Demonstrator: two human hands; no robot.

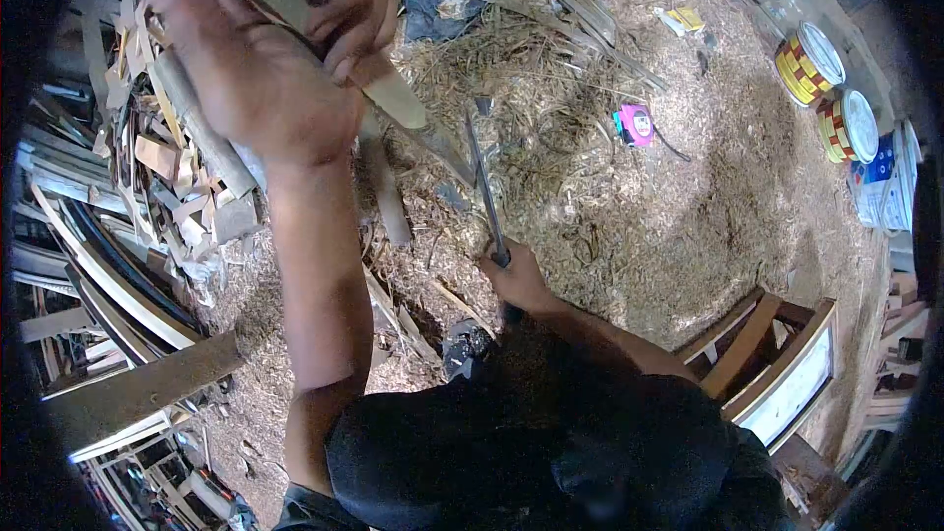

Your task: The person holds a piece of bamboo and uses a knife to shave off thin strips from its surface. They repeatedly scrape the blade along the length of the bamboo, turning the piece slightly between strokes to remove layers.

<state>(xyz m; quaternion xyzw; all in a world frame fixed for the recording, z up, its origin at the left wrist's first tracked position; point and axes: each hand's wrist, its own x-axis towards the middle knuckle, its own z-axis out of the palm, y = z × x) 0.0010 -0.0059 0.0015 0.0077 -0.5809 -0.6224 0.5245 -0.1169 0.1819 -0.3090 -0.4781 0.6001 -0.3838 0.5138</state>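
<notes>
My left hand [280, 98], raised close to the camera and smeared by motion, is closed around a long wooden piece [393, 98]. Its thumb shows on the left and its curled fingers on the right. The piece is broad and grey near the top, with a pale stretch below the fingers, and slants down toward the centre. Lower down, my right hand [518, 277] grips a tool with a long, thin metal shaft [484, 177] and a dark handle. The shaft points up and away over the shavings, ending in a small dark head. The wooden piece's lower end overlaps the shaft in this view.
Wood shavings [590, 206] cover the ground. A pink and blue tape measure [635, 126] lies right of centre. Offcuts [162, 157] and boards are heaped on the left. Several buckets [812, 61] line the right edge. A wooden frame [777, 354] stands at lower right; a black plastic bag [447, 5] lies ahead.
</notes>
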